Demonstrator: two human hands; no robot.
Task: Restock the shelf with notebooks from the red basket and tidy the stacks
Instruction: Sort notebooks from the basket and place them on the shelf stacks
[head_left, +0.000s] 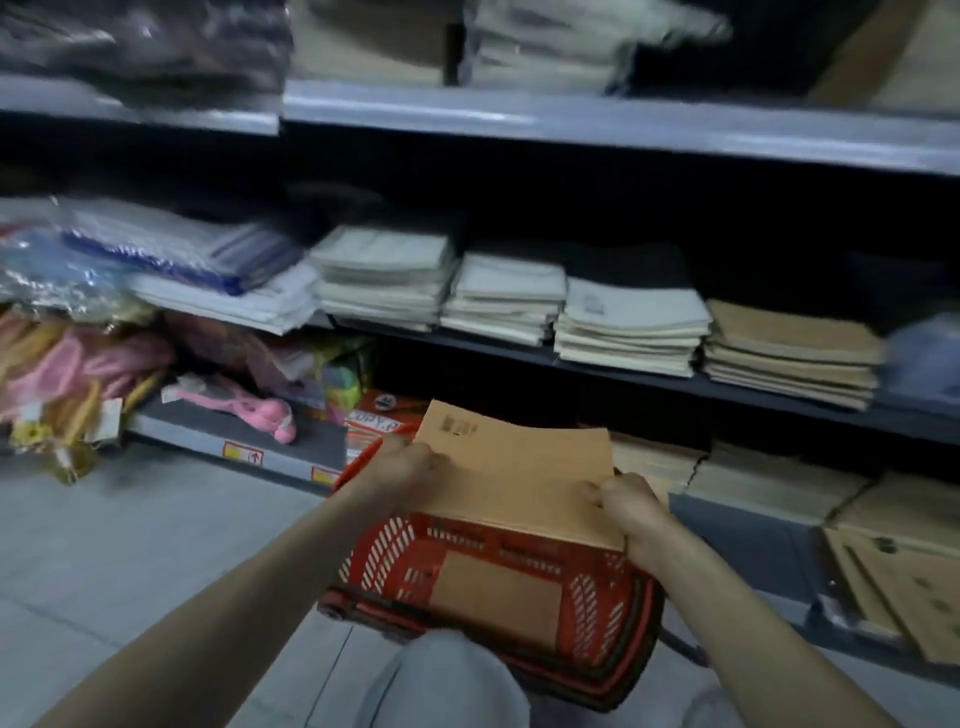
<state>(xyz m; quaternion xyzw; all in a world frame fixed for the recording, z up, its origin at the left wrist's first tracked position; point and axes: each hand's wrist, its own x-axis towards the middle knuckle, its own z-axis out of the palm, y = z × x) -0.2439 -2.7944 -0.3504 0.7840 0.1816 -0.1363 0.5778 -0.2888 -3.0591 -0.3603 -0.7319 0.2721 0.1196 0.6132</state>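
Beyond my grey-trousered knee (441, 680), my left hand (410, 465) and right hand (631, 512) each grip an edge of a brown notebook bundle (514, 467) just above the red basket (395, 561), a spare notebook (493, 597) lies inside, so I judge restocking unfinished

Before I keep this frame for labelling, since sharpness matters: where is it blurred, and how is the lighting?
Head view: dim, shelf recesses nearly black; motion blur smears the top-shelf goods and the plastic packets at the picture's left; the brown notebooks, gripped by the left hand and right hand over the red basket, are sharpest.
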